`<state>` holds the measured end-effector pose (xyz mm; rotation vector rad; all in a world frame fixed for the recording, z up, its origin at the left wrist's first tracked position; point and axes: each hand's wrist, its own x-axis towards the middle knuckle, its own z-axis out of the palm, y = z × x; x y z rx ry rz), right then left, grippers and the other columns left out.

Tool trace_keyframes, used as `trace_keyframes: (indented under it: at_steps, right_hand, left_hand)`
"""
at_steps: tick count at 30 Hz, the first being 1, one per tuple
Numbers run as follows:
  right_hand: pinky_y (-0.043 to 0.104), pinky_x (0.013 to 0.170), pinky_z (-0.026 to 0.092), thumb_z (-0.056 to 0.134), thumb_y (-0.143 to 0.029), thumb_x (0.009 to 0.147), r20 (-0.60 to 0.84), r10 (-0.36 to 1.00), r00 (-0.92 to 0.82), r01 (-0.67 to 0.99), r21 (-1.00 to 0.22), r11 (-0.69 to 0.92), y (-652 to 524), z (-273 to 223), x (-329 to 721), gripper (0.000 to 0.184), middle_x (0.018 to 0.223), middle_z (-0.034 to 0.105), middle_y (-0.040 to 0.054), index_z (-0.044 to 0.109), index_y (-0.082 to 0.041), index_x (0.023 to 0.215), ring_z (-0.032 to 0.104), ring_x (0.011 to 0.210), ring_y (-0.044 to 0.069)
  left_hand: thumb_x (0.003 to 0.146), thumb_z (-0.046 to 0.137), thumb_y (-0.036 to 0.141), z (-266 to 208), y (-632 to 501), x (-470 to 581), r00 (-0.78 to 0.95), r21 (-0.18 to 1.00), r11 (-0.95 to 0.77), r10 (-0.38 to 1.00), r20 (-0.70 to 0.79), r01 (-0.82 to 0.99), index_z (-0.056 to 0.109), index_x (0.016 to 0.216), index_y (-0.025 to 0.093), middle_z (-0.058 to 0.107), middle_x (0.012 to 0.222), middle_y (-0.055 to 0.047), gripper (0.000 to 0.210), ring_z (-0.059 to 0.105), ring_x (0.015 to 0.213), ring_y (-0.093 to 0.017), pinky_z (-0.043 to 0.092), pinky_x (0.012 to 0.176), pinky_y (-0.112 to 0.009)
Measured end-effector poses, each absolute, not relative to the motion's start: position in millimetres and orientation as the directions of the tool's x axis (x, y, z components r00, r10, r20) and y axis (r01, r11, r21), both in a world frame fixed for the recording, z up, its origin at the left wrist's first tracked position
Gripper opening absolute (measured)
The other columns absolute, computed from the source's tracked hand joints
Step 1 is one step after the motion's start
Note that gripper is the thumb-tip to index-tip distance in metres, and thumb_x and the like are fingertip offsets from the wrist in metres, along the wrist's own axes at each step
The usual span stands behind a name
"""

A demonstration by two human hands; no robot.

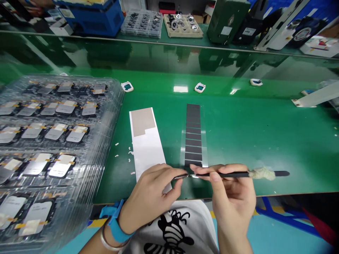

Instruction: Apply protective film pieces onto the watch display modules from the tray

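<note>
My left hand (pixel 159 185) is closed, with thumb and forefinger pinching a thin dark flat part (pixel 180 176) seen nearly edge-on. Black tweezers (pixel 227 174) lie across the fingers of my right hand (pixel 230 197), held under the thumb. Their silvery tips meet the right end of the flat part; whether they grip anything there is too small to tell. Pale wrapping covers a stretch near the tweezers' rear end. Just beyond both hands is a clear strip of dark rectangular stickers (pixel 193 143). A white backing sheet (pixel 148 151), with a beige area at its top, runs partly beneath my left hand.
Stacked clear plastic trays (pixel 106 141) on the left hold several small screen modules (pixel 62 165). White scraps (pixel 129 152) dot the green table (pixel 251 141). Small white-framed parts (pixel 200 87) lie along the back, under a shelf bearing a blue machine (pixel 90 17) and parts boxes (pixel 182 30).
</note>
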<state>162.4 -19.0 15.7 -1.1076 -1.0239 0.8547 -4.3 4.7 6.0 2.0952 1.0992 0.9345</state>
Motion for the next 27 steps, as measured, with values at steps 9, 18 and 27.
trace_keyframes:
  at_steps: [9,18,27]
  right_hand:
    - [0.037,0.081,0.067,0.053,-0.002,0.092,0.341,0.905,0.253,-0.124,-0.917,0.38,-13,24,140,0.022,0.091,0.074,0.002,0.052,-0.022,0.102,0.075,0.094,0.02]
    - [0.039,0.082,0.067,0.051,0.007,0.088,0.505,0.817,0.279,0.0,-0.851,0.526,-13,25,130,0.031,0.096,0.074,0.0043,0.051,-0.019,0.105,0.075,0.095,0.02]
    - [0.047,0.086,0.067,0.054,0.008,0.086,0.562,0.768,0.306,0.04,-0.814,0.58,-9,12,115,0.031,0.095,0.073,0.0053,0.051,-0.018,0.104,0.075,0.095,0.022]
  left_hand:
    - [0.091,0.061,0.012,14,12,-1,0.363,0.821,-0.381,0.903,0.231,0.425,0.068,0.097,0.017,0.071,0.082,0.001,0.01,0.067,0.076,-0.012,0.05,0.069,-0.021]
    - [0.097,0.05,0.01,5,12,-3,0.359,0.786,-0.43,0.889,0.283,0.444,0.057,0.134,0.019,0.068,0.087,-0.001,0.04,0.061,0.073,-0.013,0.048,0.065,-0.024]
    - [0.1,0.042,0.009,2,12,-3,0.352,0.802,-0.393,0.904,0.245,0.45,0.041,0.149,0.018,0.067,0.097,-0.005,0.05,0.061,0.085,-0.016,0.05,0.074,-0.026]
